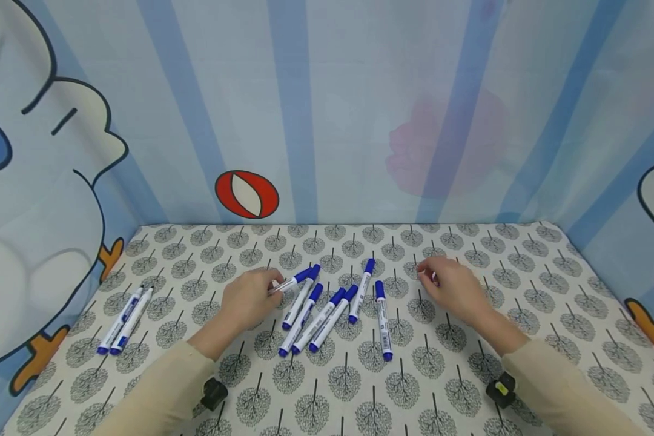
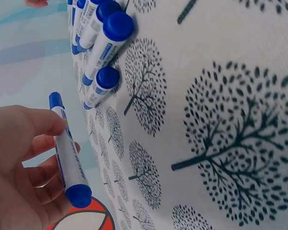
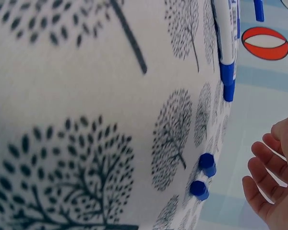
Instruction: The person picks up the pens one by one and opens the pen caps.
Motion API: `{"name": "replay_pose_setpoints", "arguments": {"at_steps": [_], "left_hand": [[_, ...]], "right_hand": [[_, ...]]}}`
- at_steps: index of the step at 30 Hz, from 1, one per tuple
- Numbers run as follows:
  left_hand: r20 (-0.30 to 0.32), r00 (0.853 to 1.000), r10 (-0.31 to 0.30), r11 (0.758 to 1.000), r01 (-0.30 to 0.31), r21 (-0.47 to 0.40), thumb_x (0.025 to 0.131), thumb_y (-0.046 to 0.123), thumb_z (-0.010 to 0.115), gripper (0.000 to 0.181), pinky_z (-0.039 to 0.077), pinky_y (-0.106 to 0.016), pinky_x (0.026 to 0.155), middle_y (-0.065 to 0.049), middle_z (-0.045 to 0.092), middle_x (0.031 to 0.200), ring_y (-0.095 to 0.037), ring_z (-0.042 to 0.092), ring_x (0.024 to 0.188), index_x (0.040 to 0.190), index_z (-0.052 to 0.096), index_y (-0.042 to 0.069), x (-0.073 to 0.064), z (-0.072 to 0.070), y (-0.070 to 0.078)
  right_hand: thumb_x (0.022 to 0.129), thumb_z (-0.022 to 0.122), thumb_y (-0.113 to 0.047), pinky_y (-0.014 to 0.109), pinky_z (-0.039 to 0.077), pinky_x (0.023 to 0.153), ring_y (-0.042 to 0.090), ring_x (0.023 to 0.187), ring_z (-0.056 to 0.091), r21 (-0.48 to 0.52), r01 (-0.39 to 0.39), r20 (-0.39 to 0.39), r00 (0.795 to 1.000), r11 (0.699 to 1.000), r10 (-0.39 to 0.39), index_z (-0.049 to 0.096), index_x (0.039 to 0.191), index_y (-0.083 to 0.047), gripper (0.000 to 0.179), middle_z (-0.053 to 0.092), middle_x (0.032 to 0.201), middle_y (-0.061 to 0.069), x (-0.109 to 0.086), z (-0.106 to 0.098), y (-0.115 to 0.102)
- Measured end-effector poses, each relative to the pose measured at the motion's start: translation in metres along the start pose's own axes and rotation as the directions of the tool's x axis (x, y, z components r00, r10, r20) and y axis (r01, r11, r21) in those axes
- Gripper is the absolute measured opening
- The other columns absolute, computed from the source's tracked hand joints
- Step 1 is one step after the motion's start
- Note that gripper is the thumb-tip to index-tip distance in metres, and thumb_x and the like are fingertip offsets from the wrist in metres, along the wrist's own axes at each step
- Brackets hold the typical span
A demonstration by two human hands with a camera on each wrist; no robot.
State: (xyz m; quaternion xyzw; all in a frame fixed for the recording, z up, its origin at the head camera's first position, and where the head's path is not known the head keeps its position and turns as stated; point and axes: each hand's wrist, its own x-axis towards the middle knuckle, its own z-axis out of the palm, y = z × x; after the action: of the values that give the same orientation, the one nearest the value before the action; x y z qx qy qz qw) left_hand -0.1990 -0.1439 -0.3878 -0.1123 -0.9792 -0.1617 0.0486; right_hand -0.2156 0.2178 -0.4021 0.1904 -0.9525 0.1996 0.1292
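My left hand [image 1: 253, 297] pinches a white marker with a blue cap [image 2: 69, 148] between thumb and fingers, raised off the cloth in the left wrist view. Just right of it lies a loose group of blue-capped white markers [image 1: 321, 321], tilted the same way. My right hand [image 1: 451, 289] hovers at the right with loosely bent fingers, holding nothing in the right wrist view. Near its fingers, two loose blue caps [image 3: 207, 164] sit on the cloth; the hand mostly hides them in the head view. One separate marker [image 1: 384, 321] lies between the hands.
Two markers without caps [image 1: 125, 321] lie side by side at the left of the table. A tree-patterned white cloth [image 1: 343, 381] covers the table. Behind it hangs a light-blue striped curtain [image 1: 354, 121] with cartoon prints.
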Motion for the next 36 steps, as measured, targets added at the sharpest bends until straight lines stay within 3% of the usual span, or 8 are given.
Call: {"name": "replay_pose_setpoints", "arguments": {"at_steps": [12,19,30,36], "left_hand": [[-0.004,0.998,0.055,0.998,-0.055,-0.010,0.080,0.018,0.064,0.022,0.037,-0.023,0.042,0.002,0.060,0.081,-0.010,0.048,0.060,0.102,0.068,0.020,0.004,-0.001,0.021],[-0.024,0.993,0.118,0.993,-0.119,-0.018,0.080,0.018,0.065,0.021,0.038,-0.021,0.042,0.002,0.061,0.084,-0.008,0.050,0.062,0.100,0.068,0.020,0.008,0.004,0.033],[-0.023,0.979,0.204,0.979,-0.204,0.004,0.080,0.020,0.068,0.020,0.037,-0.020,0.043,0.004,0.058,0.080,-0.007,0.047,0.060,0.100,0.068,0.022,0.011,0.008,0.044],[-0.030,0.968,0.251,0.968,-0.250,0.025,0.079,0.021,0.068,0.020,0.038,-0.019,0.046,0.005,0.060,0.082,-0.007,0.052,0.066,0.099,0.068,0.024,0.011,0.011,0.049]], "right_hand": [[0.083,0.064,-0.017,0.027,0.050,0.061,0.017,0.082,0.061,-0.054,0.180,-0.063,0.981,0.982,-0.183,0.064,0.100,-0.011,0.018,0.066,0.094,0.002,-0.001,0.005,-0.024],[0.082,0.066,-0.017,0.028,0.052,0.065,0.015,0.085,0.062,-0.052,0.282,-0.118,0.951,0.958,-0.286,0.065,0.099,-0.012,0.018,0.067,0.096,0.000,-0.001,0.011,-0.035],[0.082,0.067,-0.020,0.032,0.053,0.073,0.020,0.090,0.062,-0.033,0.353,-0.142,0.925,0.935,-0.354,0.064,0.107,-0.011,0.027,0.065,0.102,0.002,0.003,0.012,-0.053],[0.083,0.065,-0.023,0.030,0.052,0.073,0.019,0.093,0.061,-0.027,0.355,-0.134,0.925,0.934,-0.356,0.062,0.112,-0.013,0.031,0.064,0.107,0.001,0.004,0.015,-0.057]]}}
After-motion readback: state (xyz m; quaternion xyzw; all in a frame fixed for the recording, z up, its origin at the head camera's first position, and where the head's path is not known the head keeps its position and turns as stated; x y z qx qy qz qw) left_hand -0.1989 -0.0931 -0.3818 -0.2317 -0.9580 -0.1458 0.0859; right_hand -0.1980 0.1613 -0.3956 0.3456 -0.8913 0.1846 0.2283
